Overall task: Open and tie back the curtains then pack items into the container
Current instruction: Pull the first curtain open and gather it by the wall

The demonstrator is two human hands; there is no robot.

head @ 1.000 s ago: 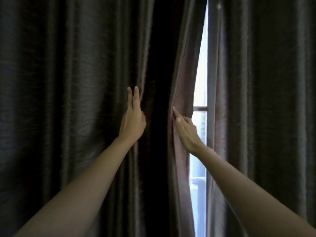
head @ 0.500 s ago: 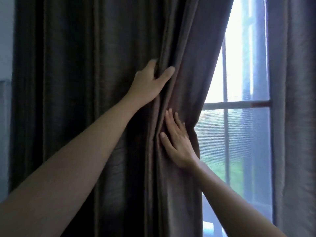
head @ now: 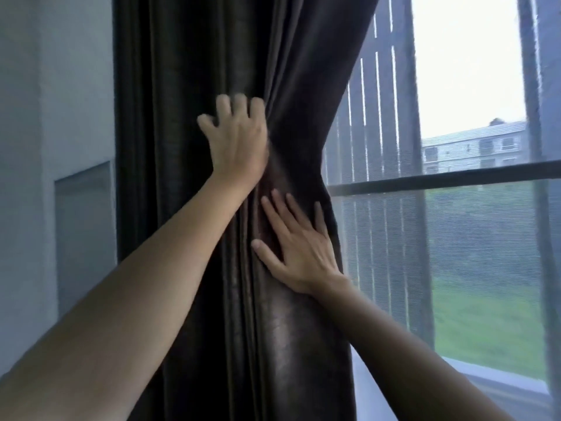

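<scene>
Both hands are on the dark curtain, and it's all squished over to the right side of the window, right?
Not quite. The head view shows the curtain bunched at the left side of the window, next to the wall. The rest is right: the left hand and the right hand are both on it.

A grey wall (head: 60,86) at left; through the window (head: 440,179), a building (head: 473,147) and grass (head: 485,329).
</scene>
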